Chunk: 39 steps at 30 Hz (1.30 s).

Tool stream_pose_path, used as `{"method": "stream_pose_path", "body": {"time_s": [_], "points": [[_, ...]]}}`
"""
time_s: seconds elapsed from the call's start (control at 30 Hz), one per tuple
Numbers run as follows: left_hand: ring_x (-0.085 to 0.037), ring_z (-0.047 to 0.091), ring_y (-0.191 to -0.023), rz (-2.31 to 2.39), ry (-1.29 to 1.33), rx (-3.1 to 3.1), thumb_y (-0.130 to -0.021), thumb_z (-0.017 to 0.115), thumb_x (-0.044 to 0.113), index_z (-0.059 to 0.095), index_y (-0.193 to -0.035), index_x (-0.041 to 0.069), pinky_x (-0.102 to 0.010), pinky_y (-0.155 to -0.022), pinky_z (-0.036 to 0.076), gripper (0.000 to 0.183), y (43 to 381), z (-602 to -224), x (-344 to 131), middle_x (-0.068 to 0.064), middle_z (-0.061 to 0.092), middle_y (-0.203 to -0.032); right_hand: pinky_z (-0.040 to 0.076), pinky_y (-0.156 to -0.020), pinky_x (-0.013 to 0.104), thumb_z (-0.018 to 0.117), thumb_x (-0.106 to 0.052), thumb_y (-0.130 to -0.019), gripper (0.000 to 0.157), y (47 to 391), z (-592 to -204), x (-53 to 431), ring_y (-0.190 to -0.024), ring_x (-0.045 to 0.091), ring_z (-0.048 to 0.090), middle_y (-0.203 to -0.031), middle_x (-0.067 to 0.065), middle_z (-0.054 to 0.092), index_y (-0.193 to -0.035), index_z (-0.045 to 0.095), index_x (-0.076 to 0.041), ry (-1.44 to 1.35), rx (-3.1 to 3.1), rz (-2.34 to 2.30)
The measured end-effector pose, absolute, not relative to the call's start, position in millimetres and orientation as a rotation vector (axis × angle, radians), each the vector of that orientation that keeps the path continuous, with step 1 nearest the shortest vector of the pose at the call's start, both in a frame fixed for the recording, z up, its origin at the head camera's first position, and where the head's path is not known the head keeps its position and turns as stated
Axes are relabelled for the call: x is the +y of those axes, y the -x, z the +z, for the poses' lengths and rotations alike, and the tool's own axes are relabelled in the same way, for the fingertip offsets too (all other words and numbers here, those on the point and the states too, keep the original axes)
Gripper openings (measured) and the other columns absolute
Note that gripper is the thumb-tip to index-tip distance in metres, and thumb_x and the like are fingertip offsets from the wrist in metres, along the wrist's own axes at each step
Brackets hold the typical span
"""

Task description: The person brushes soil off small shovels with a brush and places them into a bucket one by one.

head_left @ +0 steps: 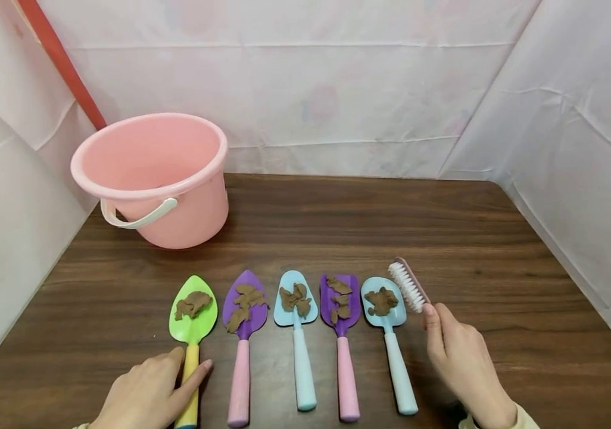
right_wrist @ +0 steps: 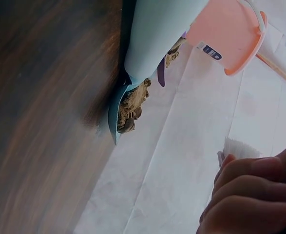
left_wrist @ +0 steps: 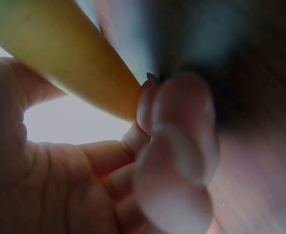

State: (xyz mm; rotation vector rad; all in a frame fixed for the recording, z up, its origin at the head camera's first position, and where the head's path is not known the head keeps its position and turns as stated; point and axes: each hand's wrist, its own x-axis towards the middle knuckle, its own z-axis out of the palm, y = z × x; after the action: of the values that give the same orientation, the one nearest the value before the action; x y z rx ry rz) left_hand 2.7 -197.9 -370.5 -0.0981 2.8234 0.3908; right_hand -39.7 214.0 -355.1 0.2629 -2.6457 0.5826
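Note:
My left hand (head_left: pixel 145 387) is at the yellow handle of a green garden trowel (head_left: pixel 186 335), thumb on one side and fingers on the other. Close up in the left wrist view, fingertips meet the yellow handle (left_wrist: pixel 60 53). A crumpled brown clump (head_left: pixel 193 304) sits on the green blade. My right hand (head_left: pixel 463 357) grips a small scrubbing brush (head_left: pixel 409 285) by its end, white bristles facing left. The brush is beside the blade of the rightmost light blue trowel (head_left: pixel 370 285), which carries brown bits (head_left: pixel 382 301). The right wrist view shows curled fingers (right_wrist: pixel 250 195) below the bristles (right_wrist: pixel 240 147).
Between the hands lie a purple pointed trowel (head_left: pixel 259 319), a light blue trowel (head_left: pixel 305 369) and a purple square scoop (head_left: pixel 347 372), all bearing brown pieces. A pink bucket (head_left: pixel 198 214) with a white handle stands at the back left. White sheeting (head_left: pixel 337 107) surrounds the wooden table (head_left: pixel 498 268).

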Motion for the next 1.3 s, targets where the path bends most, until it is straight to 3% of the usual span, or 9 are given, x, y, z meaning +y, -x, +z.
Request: {"method": "stream_pose_path", "body": {"time_s": [0.23, 0.5, 0.83, 1.3], "points": [[-0.019, 0.045, -0.057, 0.403, 0.142, 2.767, -0.091, 0.054, 0.053, 0.047, -0.076, 0.016, -0.036, -0.047, 0.032, 0.04, -2.3, -374.7, -200.4, -0.002, 0.043, -0.059, 0.023, -0.042, 0.023, 0.049, -0.012, -0.099, 0.028, 39.7, -356.7, 212.4, -0.045, 0.004, 0.027, -0.052, -0.011, 0.028, -0.072, 0.044, -0.014, -0.277, -2.649, 0.576], [-0.02, 0.048, -0.058, 0.421, 0.158, 2.744, -0.09, 0.057, 0.046, 0.052, -0.085, 0.012, -0.037, -0.048, 0.034, 0.034, 2.8, -375.2, -205.2, -0.003, 0.045, -0.062, 0.022, -0.041, 0.021, 0.05, -0.012, -0.099, 0.027, 38.6, -358.7, 213.5, -0.044, 0.0, 0.024, -0.053, -0.011, 0.028, -0.073, 0.045, -0.014, -0.273, -2.653, 0.576], [-0.014, 0.042, -0.054, 0.568, 0.151, 2.797, -0.086, 0.062, 0.036, 0.048, -0.069, 0.014, -0.029, -0.049, 0.031, 0.031, 2.0, -364.8, -210.0, 0.0, 0.042, -0.058, 0.022, -0.041, 0.021, 0.051, -0.012, -0.098, 0.03, 38.4, -361.5, 213.7, -0.044, 0.0, 0.023, -0.052, -0.011, 0.026, -0.07, 0.041, -0.014, -0.286, -2.641, 0.555], [-0.01, 0.042, -0.049, 0.619, 0.111, 2.871, -0.087, 0.063, 0.035, 0.051, -0.072, 0.014, -0.024, -0.046, 0.032, 0.028, 4.5, -351.1, -211.7, 0.003, 0.044, -0.054, 0.02, -0.04, 0.021, 0.053, -0.014, -0.098, 0.028, 42.1, -364.1, 212.1, -0.044, -0.001, 0.02, -0.053, -0.013, 0.023, -0.072, 0.042, -0.014, -0.321, -2.614, 0.549]]}}
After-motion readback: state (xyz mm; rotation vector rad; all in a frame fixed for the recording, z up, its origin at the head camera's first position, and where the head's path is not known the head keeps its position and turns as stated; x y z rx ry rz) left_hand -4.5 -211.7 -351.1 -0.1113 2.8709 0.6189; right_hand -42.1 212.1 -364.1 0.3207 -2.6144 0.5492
